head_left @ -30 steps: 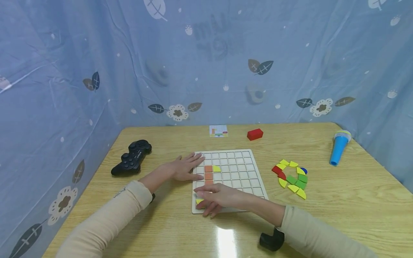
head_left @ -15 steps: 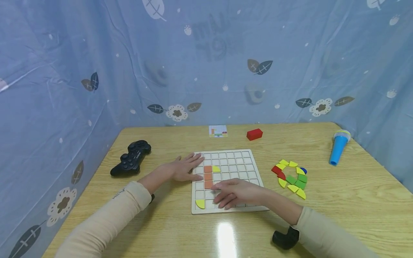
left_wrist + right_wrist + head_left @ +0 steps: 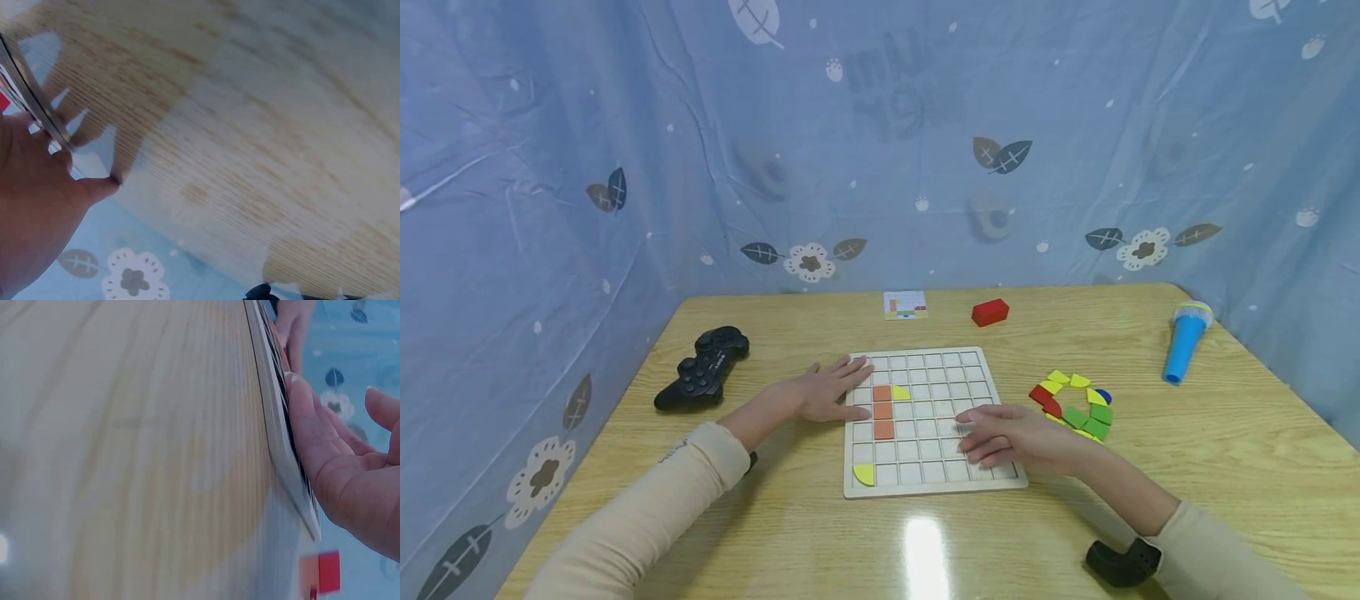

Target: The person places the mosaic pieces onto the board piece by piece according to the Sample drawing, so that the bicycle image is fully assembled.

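Note:
A white gridded board [image 3: 925, 473] lies on the table in the head view. My left hand [image 3: 826, 393] rests with spread fingers on its left edge; in the left wrist view the thumb [image 3: 100, 187] points away from the board. Three orange squares [image 3: 883, 410] form a column, with a yellow quarter-circle tile [image 3: 900, 392] beside the top one. Another yellow quarter-circle tile [image 3: 864, 475] sits in the near-left corner cell. My right hand [image 3: 1026, 437], loosely bent and holding nothing, is over the board's right side. Loose yellow, red, blue and green tiles [image 3: 1075, 417] lie beyond it, partly hidden.
A black game controller [image 3: 703, 369] lies at the left. Behind the board are a small printed card [image 3: 906, 306] and a red block [image 3: 990, 312]. A blue toy microphone [image 3: 1187, 342] lies at the far right, and a patterned blue curtain [image 3: 880, 167] hangs behind the table.
My right hand has moved rightward from the board's near-left corner to its right side, uncovering the yellow quarter-circle tile in the corner cell. The left hand has stayed put.

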A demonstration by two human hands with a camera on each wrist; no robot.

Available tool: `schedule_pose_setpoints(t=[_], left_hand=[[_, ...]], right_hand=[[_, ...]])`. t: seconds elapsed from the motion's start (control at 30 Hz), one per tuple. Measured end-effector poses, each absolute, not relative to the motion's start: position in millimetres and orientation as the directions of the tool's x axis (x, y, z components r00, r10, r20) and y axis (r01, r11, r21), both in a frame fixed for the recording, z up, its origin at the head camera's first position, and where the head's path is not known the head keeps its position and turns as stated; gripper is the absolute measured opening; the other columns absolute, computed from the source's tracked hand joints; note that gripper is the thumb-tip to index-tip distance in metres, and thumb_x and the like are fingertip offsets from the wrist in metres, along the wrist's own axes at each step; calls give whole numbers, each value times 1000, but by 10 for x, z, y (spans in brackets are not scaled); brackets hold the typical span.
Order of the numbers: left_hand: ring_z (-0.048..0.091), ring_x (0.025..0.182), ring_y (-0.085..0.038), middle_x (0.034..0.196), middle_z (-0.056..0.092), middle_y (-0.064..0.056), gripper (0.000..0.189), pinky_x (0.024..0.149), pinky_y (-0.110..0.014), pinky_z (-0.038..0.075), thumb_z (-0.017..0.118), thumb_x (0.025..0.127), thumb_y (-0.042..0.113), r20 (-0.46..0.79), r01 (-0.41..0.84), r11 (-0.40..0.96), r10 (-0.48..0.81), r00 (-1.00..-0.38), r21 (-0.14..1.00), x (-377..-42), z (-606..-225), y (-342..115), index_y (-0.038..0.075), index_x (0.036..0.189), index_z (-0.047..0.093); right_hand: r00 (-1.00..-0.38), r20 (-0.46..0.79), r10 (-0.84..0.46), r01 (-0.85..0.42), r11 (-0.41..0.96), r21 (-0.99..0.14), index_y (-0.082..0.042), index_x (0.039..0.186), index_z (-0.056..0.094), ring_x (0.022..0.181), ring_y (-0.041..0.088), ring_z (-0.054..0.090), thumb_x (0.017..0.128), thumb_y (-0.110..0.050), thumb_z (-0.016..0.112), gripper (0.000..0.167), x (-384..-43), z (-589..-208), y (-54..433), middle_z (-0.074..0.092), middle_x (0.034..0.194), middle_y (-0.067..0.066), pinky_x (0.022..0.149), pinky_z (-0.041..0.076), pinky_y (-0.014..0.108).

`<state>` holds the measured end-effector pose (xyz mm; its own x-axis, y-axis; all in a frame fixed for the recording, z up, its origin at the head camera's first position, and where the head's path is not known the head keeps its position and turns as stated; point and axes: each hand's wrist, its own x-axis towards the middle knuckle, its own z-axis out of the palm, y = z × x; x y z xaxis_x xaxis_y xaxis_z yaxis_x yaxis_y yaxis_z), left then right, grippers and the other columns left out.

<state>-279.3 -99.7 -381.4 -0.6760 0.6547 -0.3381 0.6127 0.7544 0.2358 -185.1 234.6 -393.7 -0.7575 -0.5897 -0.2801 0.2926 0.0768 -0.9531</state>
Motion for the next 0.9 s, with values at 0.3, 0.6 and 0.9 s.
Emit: schedule_pose_setpoints(t=[0.3,0.6,0.9], left_hand=[[-6,144,-23,159,-3,-1,82,110,-59,2,42,95,60,-335,610,756,654,-679,239,-2779,-3795,-993,22,155,3],[-7,144,-22,159,-4,0,83,110,-58,3,40,93,63,-348,613,760,647,-679,216,-2814,-3817,-997,23,155,1],[-8,143,-19,159,-6,2,85,110,-57,2,38,92,67,-351,611,763,642,-682,209,-2866,-3882,-1005,26,155,-1]], right_hand=[[-795,-249,-553,293,10,-956,13,141,29,96,22,65,104,-19,43,52,-1809,-3949,2760,64,112,17,89,49,37],[-818,-231,-526,275,-5,-961,9,144,29,109,26,61,105,-22,38,50,-1776,-3874,3174,61,120,17,93,46,38],[-901,-224,-371,173,167,-971,10,144,26,104,18,62,105,-28,39,56,-1669,-3835,3577,61,117,10,87,50,31]])
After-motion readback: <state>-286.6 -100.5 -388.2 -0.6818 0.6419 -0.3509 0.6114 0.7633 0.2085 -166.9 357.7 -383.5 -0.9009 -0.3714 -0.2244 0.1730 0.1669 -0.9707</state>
